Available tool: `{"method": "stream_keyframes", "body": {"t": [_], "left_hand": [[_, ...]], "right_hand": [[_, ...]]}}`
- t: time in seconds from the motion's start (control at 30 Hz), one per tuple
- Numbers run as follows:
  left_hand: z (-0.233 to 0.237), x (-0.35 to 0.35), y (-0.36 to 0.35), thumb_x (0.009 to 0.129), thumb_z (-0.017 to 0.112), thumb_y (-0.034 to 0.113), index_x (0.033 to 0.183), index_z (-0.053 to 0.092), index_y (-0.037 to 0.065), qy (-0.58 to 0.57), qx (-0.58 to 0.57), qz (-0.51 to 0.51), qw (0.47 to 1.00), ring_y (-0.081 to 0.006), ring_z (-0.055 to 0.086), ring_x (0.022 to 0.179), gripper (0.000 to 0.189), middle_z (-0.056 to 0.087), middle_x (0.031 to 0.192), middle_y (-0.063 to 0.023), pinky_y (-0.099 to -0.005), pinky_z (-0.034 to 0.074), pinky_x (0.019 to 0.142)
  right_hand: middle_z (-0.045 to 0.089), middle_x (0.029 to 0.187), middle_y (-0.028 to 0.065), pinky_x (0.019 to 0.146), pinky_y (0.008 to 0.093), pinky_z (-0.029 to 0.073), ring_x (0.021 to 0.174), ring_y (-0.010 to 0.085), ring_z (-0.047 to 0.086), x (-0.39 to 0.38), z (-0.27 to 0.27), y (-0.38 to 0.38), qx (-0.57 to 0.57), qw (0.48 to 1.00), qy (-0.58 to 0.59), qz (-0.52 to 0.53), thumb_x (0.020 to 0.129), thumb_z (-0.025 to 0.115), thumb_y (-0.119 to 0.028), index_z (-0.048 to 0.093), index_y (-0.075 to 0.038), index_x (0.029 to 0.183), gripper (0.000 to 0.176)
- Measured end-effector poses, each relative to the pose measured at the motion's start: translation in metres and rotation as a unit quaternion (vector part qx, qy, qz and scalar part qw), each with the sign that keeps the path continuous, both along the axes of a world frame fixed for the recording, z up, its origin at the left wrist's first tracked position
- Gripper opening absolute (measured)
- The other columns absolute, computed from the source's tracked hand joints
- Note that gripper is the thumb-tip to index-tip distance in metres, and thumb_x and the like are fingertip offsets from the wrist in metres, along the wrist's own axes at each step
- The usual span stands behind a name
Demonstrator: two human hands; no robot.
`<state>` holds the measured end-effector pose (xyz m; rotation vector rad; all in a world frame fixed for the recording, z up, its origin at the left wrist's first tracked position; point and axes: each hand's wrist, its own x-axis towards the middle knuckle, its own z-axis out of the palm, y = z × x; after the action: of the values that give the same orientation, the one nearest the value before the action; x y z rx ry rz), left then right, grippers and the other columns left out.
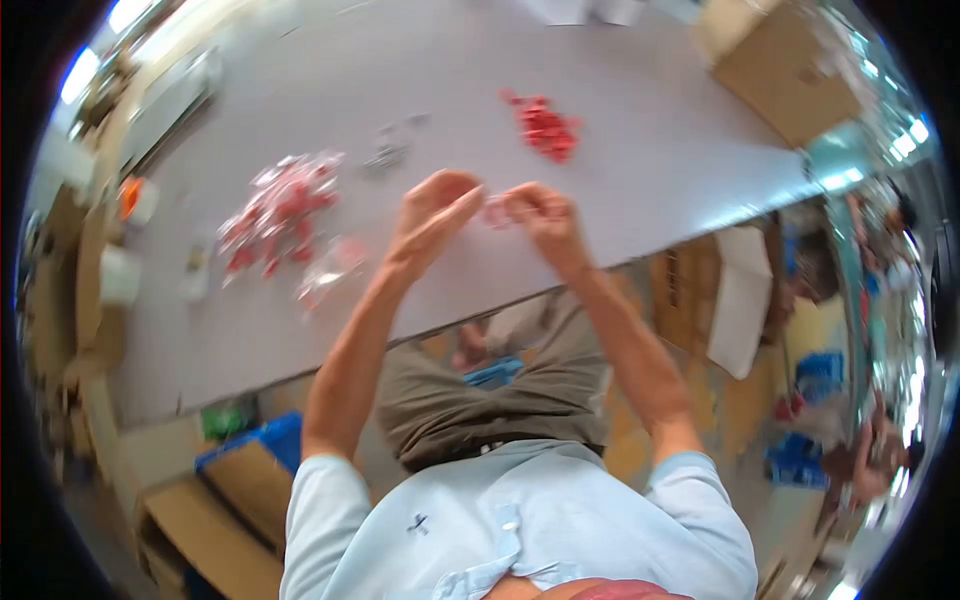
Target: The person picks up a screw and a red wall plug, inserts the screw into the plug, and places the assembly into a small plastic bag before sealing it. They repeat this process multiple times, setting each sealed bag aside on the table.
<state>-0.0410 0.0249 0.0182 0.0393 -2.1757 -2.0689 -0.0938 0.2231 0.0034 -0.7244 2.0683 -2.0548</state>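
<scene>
Above the near part of the table, my right hand (545, 222) pinches a small clear plastic bag (496, 211) with a reddish tint. My left hand (437, 216) is just left of the bag, thumb and fingers brought together; what they hold, if anything, is hidden. Beyond my right hand lies a heap of small red pieces (547, 128). Several small grey pieces (388, 147) are scattered beyond my left hand. To the left sits a pile of clear bags with red pieces inside (285, 208). A looser clear bag (332, 268) lies by my left forearm.
A cardboard box (785, 75) stands at the table's far right corner. On the left edge are a white cup-like container with orange (138, 200) and a small pale item (196, 270). Cartons (215, 510) stand below the table at left. Other people sit at the right.
</scene>
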Motion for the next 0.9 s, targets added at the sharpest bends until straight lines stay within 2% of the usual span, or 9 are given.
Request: {"method": "stream_keyframes", "body": {"t": [0.07,0.1,0.13,0.17,0.33,0.57,0.63,0.73,0.9], "left_hand": [[0.007,0.003,0.006,0.093,0.075,0.014,0.11,0.073,0.001,-0.018,0.003,-0.047,0.999,-0.0121,0.066,0.092,0.021,0.071,0.098,-0.0051,-0.0302,0.054,0.081],[-0.005,-0.004,0.005,0.091,0.074,0.005,0.107,0.073,0.001,-0.026,0.039,-0.071,0.996,-0.013,0.067,0.094,0.016,0.071,0.098,-0.0049,-0.0304,0.055,0.084],[-0.011,-0.004,0.006,0.091,0.072,0.002,0.104,0.072,0.0,-0.02,0.025,-0.056,0.998,-0.0143,0.068,0.093,0.013,0.071,0.098,-0.0049,-0.03,0.055,0.086],[-0.015,-0.006,0.005,0.092,0.072,0.002,0.101,0.071,-0.001,-0.015,0.031,-0.057,0.998,-0.0138,0.069,0.088,0.01,0.071,0.094,-0.0043,-0.0287,0.054,0.083],[-0.004,0.001,0.016,0.094,0.069,0.002,0.098,0.071,-0.001,-0.015,0.009,-0.072,0.997,-0.0124,0.068,0.079,0.006,0.07,0.088,-0.0035,-0.0252,0.051,0.076],[-0.019,-0.003,0.012,0.096,0.068,0.0,0.1,0.07,-0.002,0.073,-0.042,-0.093,0.992,-0.0109,0.067,0.084,0.005,0.07,0.093,-0.003,-0.0238,0.05,0.074],[-0.014,-0.002,0.006,0.095,0.069,-0.001,0.102,0.069,-0.003,0.023,0.033,-0.129,0.991,-0.0119,0.067,0.086,0.007,0.07,0.093,-0.0032,-0.0238,0.051,0.075],[-0.006,0.003,0.012,0.096,0.068,0.0,0.104,0.068,-0.003,-0.002,0.012,-0.105,0.994,-0.0123,0.067,0.085,0.008,0.069,0.092,-0.0036,-0.0238,0.051,0.076],[-0.008,0.003,0.013,0.096,0.068,0.001,0.102,0.068,-0.003,-0.017,0.059,-0.125,0.99,-0.0127,0.069,0.085,0.007,0.07,0.093,-0.0042,-0.0243,0.051,0.075]], "right_hand": [[0.073,0.088,0.0061,0.075,0.0283,0.055,0.081,0.0114,0.066,0.003,-0.004,0.005,-0.019,1.0,0.022,0.004,0.097,0.06,-0.005,0.073,0.002,0.098,0.015],[0.074,0.091,0.0066,0.076,0.0304,0.056,0.084,0.0111,0.067,0.002,-0.008,0.002,-0.026,0.999,-0.001,0.019,0.103,0.058,-0.005,0.072,0.001,0.104,0.015],[0.075,0.09,0.007,0.076,0.0301,0.056,0.084,0.0109,0.067,0.004,-0.006,0.005,0.01,1.0,-0.002,0.008,0.101,0.062,-0.005,0.073,0.0,0.103,0.012],[0.075,0.088,0.0074,0.075,0.0296,0.056,0.083,0.0104,0.067,0.007,0.004,0.006,0.069,0.994,0.076,-0.027,0.099,0.066,-0.006,0.073,0.001,0.101,0.01],[0.074,0.083,0.0072,0.071,0.0292,0.055,0.078,0.0102,0.066,0.016,0.019,0.014,0.038,0.998,0.044,-0.024,0.097,0.069,-0.006,0.072,0.002,0.098,0.009],[0.072,0.081,0.0064,0.07,0.0294,0.054,0.078,0.0099,0.064,0.018,0.016,0.021,0.047,0.998,0.037,-0.016,0.097,0.069,-0.006,0.069,0.003,0.097,0.009],[0.071,0.08,0.0056,0.071,0.0293,0.054,0.078,0.0099,0.064,0.018,0.015,0.02,0.004,0.999,0.029,-0.021,0.097,0.069,-0.006,0.069,0.002,0.098,0.009],[0.072,0.081,0.0067,0.07,0.03,0.054,0.077,0.0106,0.064,0.018,0.008,0.016,-0.027,0.999,0.027,-0.039,0.097,0.067,-0.007,0.069,0.003,0.097,0.01],[0.073,0.084,0.0063,0.073,0.0312,0.055,0.079,0.0109,0.065,0.018,0.005,0.024,0.019,0.998,0.045,-0.028,0.096,0.07,-0.008,0.07,0.001,0.1,0.009]]}}
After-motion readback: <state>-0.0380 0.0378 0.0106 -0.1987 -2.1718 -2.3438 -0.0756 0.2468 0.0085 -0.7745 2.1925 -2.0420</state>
